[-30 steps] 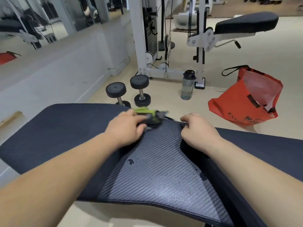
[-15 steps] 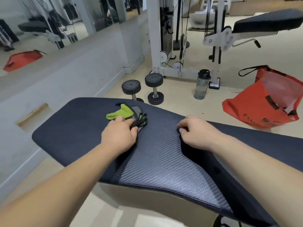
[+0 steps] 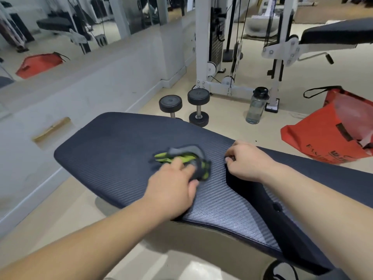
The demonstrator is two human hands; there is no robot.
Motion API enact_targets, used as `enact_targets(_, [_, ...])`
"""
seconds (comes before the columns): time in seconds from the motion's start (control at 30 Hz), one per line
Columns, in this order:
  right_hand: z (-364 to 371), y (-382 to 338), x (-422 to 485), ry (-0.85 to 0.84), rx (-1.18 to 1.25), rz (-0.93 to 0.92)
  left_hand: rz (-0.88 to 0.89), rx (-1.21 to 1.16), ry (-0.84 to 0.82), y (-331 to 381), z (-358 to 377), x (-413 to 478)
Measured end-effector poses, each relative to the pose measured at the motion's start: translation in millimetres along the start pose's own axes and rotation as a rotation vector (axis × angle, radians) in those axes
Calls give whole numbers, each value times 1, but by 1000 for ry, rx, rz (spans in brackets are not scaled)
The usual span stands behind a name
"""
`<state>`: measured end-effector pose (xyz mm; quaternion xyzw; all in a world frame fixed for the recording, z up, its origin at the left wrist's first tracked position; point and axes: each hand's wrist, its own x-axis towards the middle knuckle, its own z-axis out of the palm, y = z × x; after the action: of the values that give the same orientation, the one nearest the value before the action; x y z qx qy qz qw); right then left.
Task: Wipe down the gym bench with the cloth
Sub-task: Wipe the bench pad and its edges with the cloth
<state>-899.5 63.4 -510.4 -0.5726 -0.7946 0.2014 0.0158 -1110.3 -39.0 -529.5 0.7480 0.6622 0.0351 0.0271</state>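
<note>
Your left hand (image 3: 171, 186) lies on top of the cloth (image 3: 181, 156), its fingers (image 3: 178, 163) spread apart and laid over the fabric, pressing it down onto the gym bench (image 3: 113, 142); the thumb sits at the cloth's near edge. The cloth is a bunched grey piece with bright green patches, blurred in the picture, and it pokes out beyond and to the left of those fingers, about midway across the dark ribbed pad. Just right of the cloth, your right hand (image 3: 246, 162) rests on the bench with its fingers (image 3: 230, 158) curled together, the tips tucked over the edge of the darker pad where the two pads meet, so that hand grips the bench itself. The two hands are near each other but apart, with a strip of lighter ribbed surface between them. Past your left fingers, on the floor (image 3: 226, 126) beyond the bench, stand two black dumbbells (image 3: 198, 107) side by side. Further right, beyond your right fingers, a clear water bottle (image 3: 255, 107) with a black cap stands upright near the foot of a white cable machine (image 3: 203, 47). Well to the right of your right fingers, a red bag (image 3: 331, 134) slumps open on the floor.
</note>
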Motion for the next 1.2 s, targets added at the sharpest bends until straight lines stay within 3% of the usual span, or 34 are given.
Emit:
enact_targets(0.07, [1, -3, 1, 18, -12, 4, 223, -73, -44, -9, -9, -17])
enact_targets(0.13, [2, -4, 1, 31, -18, 13, 215, -39, -34, -35, -8, -5])
enact_targets(0.23, [3, -1, -1, 36, 6, 3, -265, 10, 24, -57, -4, 29])
enact_targets(0.3, [1, 4, -3, 58, 55, -2, -415, 27, 44, -34, -1, 38])
enact_targets(0.4, [-3, 13, -5, 121, 124, 2, -147, 19, 74, 22, 4, 19])
enact_targets(0.5, [-5, 21, -8, 167, 133, 14, 90, -50, 40, 19, 3, 35])
enact_targets(0.53, [-6, 23, -9, 172, 136, 25, 61, 6, 34, 9, 3, 53])
enact_targets(0.63, [-8, 29, -11, 181, 162, 41, -306, 96, -55, -9, -1, 111])
enact_targets(0.7, [-9, 31, -12, 172, 165, 48, -403, 107, -111, 8, -5, 131])
enact_targets(0.8, [-13, 29, -10, 178, 168, 66, -223, 94, -33, 59, 4, 109])
enact_targets(0.87, [-15, 27, -9, 203, 165, 108, 102, 86, 84, 80, 14, 69])
enact_targets(0.97, [-19, 26, -11, 240, 137, 135, 415, -17, 54, 49, 8, 68])
enact_targets(1.03, [-20, 27, -14, 220, 154, 126, 298, 67, 26, 15, 4, 81])
enact_targets(1.13, [-21, 27, -17, 157, 190, 106, -164, 26, 50, -5, 5, 83])
enact_targets(1.2, [-22, 24, -18, 124, 231, 72, -207, 68, 68, 14, 7, 63])
